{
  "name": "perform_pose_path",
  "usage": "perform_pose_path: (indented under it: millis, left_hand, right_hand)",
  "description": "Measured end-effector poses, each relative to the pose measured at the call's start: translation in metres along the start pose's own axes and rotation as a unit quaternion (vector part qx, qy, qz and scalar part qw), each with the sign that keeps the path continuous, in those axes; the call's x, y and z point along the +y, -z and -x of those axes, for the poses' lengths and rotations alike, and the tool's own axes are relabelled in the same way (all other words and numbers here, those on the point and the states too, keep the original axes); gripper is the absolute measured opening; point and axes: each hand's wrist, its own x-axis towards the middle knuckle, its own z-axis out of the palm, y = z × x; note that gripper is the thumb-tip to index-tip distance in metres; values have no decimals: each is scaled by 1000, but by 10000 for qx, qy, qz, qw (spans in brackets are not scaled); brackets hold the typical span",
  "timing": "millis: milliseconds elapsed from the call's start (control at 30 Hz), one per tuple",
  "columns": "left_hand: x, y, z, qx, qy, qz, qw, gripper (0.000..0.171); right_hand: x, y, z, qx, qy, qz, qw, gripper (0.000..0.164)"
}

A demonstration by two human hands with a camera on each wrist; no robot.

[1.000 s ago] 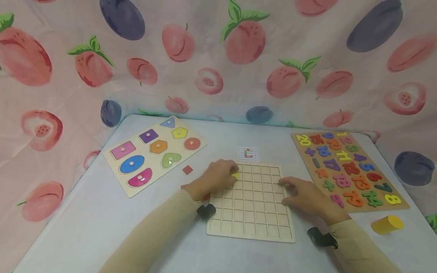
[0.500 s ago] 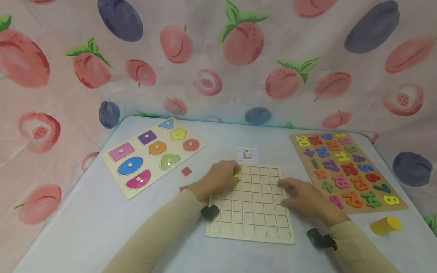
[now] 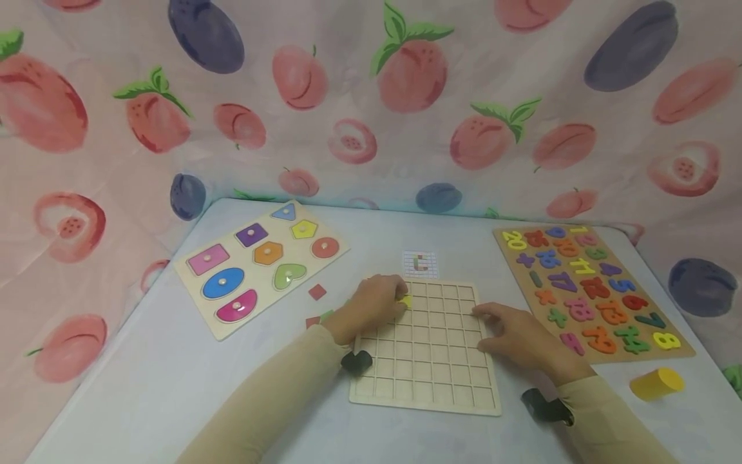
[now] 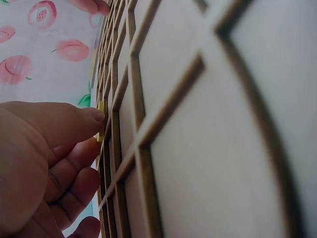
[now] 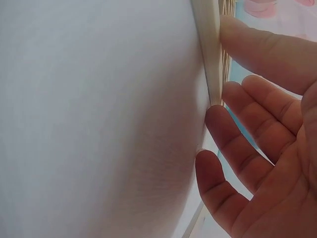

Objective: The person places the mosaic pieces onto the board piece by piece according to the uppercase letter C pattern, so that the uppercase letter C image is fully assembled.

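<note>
A pale wooden grid board (image 3: 443,354) lies flat in the middle of the table. Near its far left corner, my left hand (image 3: 373,301) pinches a small yellow tile (image 3: 407,301) between thumb and fingers. In the left wrist view the tile (image 4: 100,121) stands up against the grid, right at the thumb tip. My right hand (image 3: 513,332) rests at the board's right edge, fingers relaxed. The right wrist view shows its thumb (image 5: 262,52) against the board's edge (image 5: 210,54) and the fingertips beside it.
A printed pattern card (image 3: 420,264) lies beyond the board. Loose tiles, including a red tile (image 3: 317,292), lie left of it. A shape puzzle (image 3: 261,270) is at the left, a number puzzle (image 3: 597,296) at the right, with a yellow cylinder (image 3: 657,384) nearer me.
My left hand has shifted slightly to the right over the board with the yellow tile, uncovering a green tile by the wrist. My right hand stays at the board's edge.
</note>
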Motion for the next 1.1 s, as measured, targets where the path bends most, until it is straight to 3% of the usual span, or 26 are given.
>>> perform_pose_path:
  millis: [300, 467, 567, 700, 933, 1100]
  left_hand:
    - [-9, 18, 7, 79, 438, 367, 9983, 32]
    - [-15, 29, 19, -32, 695, 511, 9963, 34]
    - [-20, 35, 27, -23, 675, 436, 9968, 35]
    - [-31, 41, 33, 64, 599, 198, 9980, 37]
    - [-53, 50, 48, -20, 1153, 567, 9917, 39]
    - [-72, 56, 58, 157, 1067, 437, 9932, 41]
  right_hand:
    - [0, 1, -1, -15, 36, -2, 10000, 61]
    - [1, 1, -1, -18, -26, 89, 10000, 61]
    - [2, 1, -1, -8, 6, 120, 9999, 62]
    - [2, 1, -1, 8, 44, 120, 9999, 62]
    - [2, 0, -2, -13, 31, 127, 9999, 63]
    - [2, -1, -2, 46, 102, 99, 9999, 61]
